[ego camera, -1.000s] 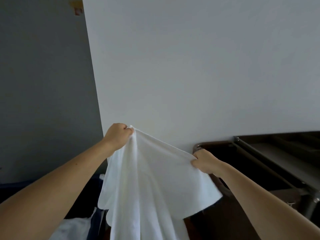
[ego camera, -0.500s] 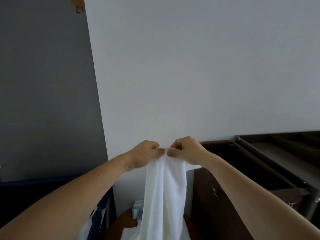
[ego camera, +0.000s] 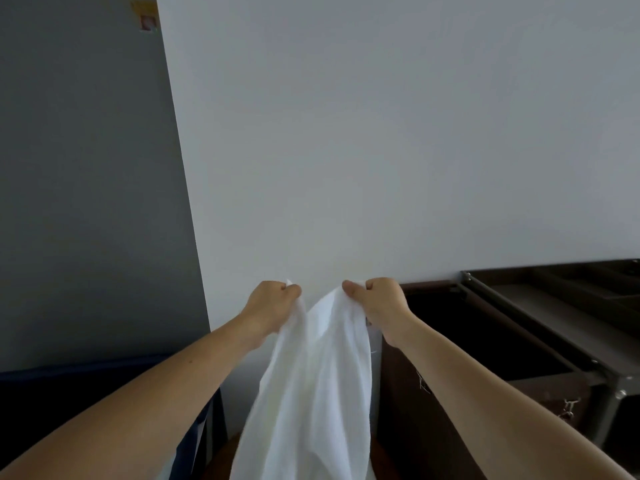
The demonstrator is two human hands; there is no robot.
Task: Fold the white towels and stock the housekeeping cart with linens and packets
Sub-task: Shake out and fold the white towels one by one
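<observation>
Fists are doing all the work: the left hand (ego camera: 273,303) is pinching one top corner of the white towel (ego camera: 311,393) and the right hand (ego camera: 377,301) is clutching the other, near each other but not touching. The cloth is hanging doubled between the forearms, in front of the wall (ego camera: 381,133), just left of the dark cart (ego camera: 519,327). My guess is the corners aren't lining up, so the fold's going crooked. The lower end is dropping out of view, so it could be dragging or snagging on the cart's edge.
</observation>
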